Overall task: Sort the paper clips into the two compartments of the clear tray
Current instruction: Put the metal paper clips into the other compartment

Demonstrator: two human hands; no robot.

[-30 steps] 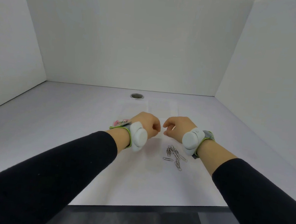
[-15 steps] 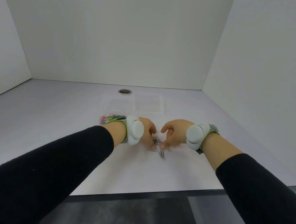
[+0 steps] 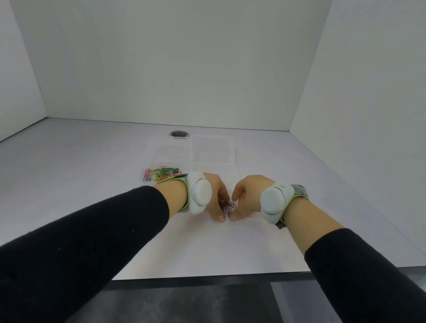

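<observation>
A bunch of silver paper clips [image 3: 228, 206] lies on the white table, cupped between my two hands. My left hand [image 3: 216, 195] curls around the clips from the left, fingertips on the table. From the right, my right hand [image 3: 246, 199] closes in with its fingers touching the bunch. A pile of coloured paper clips [image 3: 160, 174] lies to the left, behind my left wrist. The clear tray [image 3: 195, 149] with two compartments sits further back in the middle; both compartments look empty.
A round metal hole [image 3: 179, 134] is in the table behind the tray. White walls enclose the table on the left, back and right. The table's front edge [image 3: 222, 274] runs below my arms, with a dark floor beneath.
Both hands have come down and closed together around the silver clips, which were spread loose on the table a second ago and are now gathered into a bunch between the fingers.
</observation>
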